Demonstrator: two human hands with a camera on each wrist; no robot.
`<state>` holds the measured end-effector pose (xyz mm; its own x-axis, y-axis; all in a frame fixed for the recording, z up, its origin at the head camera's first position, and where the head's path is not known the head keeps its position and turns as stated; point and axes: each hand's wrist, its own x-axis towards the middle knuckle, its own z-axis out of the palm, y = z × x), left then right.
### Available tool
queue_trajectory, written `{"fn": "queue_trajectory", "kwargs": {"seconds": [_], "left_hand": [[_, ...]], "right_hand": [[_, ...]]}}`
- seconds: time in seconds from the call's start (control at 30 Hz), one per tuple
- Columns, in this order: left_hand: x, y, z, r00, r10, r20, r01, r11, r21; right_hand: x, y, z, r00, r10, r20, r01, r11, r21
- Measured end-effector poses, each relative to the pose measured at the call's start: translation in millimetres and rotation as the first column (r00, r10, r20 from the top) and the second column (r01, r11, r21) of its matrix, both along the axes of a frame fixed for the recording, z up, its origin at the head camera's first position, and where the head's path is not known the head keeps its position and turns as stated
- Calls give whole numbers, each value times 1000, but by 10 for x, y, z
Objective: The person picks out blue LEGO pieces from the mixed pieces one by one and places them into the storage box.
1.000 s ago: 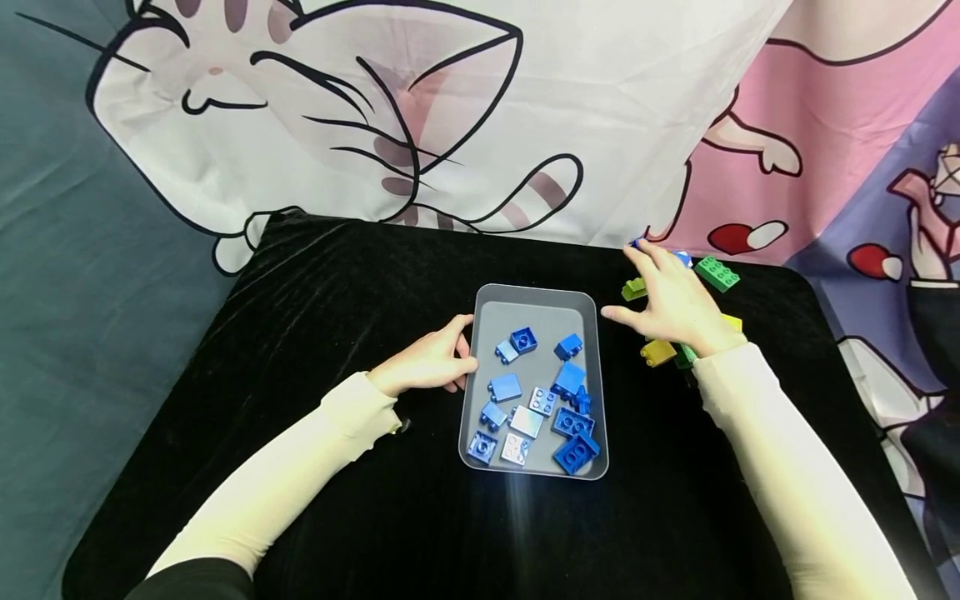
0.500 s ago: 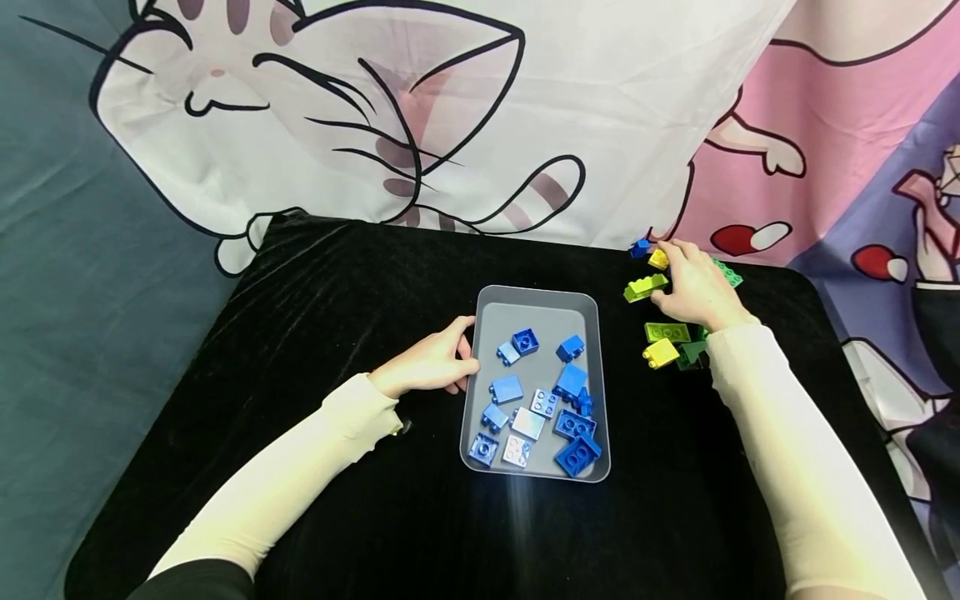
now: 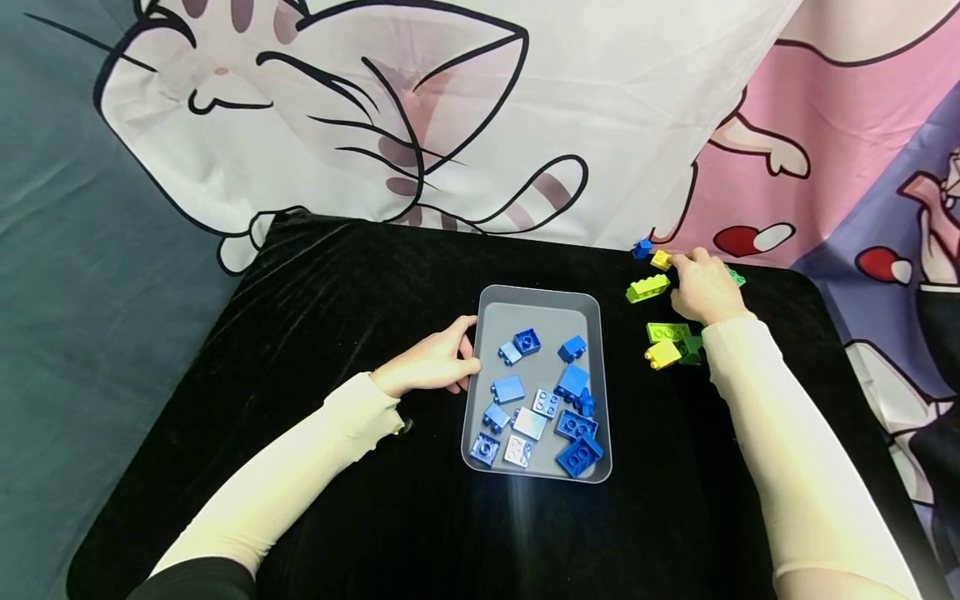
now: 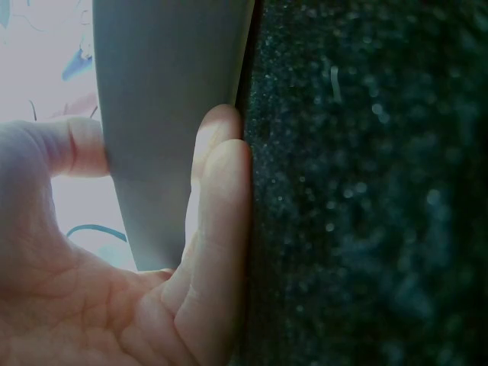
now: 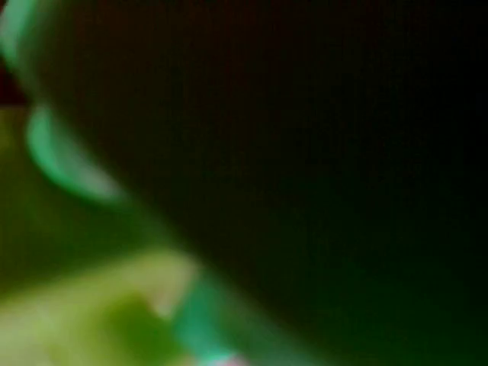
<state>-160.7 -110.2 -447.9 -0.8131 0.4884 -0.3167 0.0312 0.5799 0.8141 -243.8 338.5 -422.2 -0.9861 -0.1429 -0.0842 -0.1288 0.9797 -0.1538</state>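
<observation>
My left hand (image 3: 431,358) holds the left side of a grey tray (image 3: 536,310). In the left wrist view the thumb (image 4: 82,146) touches the upper edge of the tray wall, and the fingers (image 4: 221,206) lie along its outer side near the cloth. Several blue toy building bricks (image 3: 508,389) lie in the tray, some studs up, others tipped over. At the far right my right hand (image 3: 705,287) is low over loose bricks, beside a small yellow brick (image 3: 661,260). What lies under its fingers is hidden; the right wrist view is dark and blurred.
Near the right hand lie a blue brick (image 3: 642,249), a lime brick (image 3: 648,288) and a partly covered green brick (image 3: 735,276). Closer in are a yellow brick (image 3: 663,354) and green ones (image 3: 667,332). Black cloth (image 3: 360,283) covers the table; a printed curtain (image 3: 465,108) hangs behind.
My right hand has moved right, off the lime and yellow bricks, and come down with its fingers drawn in. The left hand stays at the tray.
</observation>
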Motion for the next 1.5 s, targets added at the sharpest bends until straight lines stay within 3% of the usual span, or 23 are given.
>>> {"fn": "queue_trajectory", "kwargs": {"seconds": [0.17, 0.53, 0.63, 0.77, 0.9, 1.1, 1.23, 1.33, 1.5], "left_hand": [[6, 4, 9, 1000, -7, 5, 7, 1000, -4], [-9, 9, 28, 1000, -9, -12, 9, 1000, -8], [-11, 8, 24, 1000, -6, -10, 6, 1000, -8], [-12, 6, 18, 1000, -2, -9, 2, 1000, -10], [-19, 6, 13, 1000, -1, -10, 1, 1000, -12], [-30, 4, 5, 1000, 1, -7, -1, 1000, -6], [-20, 4, 12, 1000, 3, 1, -3, 1000, -3], [-11, 3, 14, 1000, 4, 1, -4, 1000, -5], [-7, 5, 2, 1000, 3, -2, -3, 1000, -10]], "right_hand": [[20, 65, -61, 997, -69, -37, 68, 997, -21], [114, 91, -43, 990, -84, -111, 78, 995, -62], [171, 53, -5, 979, -95, -180, 82, 993, -81], [268, -41, 77, 947, -96, -306, 60, 990, -124], [396, -206, 172, 911, -66, -407, 0, 987, -161], [593, -550, 312, 859, 47, -510, -140, 979, -146], [721, -780, 365, 846, 153, -511, -260, 955, -144], [821, -943, 378, 848, 233, -476, -343, 926, -157], [991, -1181, 377, 849, 324, -418, -428, 885, -182]]}}
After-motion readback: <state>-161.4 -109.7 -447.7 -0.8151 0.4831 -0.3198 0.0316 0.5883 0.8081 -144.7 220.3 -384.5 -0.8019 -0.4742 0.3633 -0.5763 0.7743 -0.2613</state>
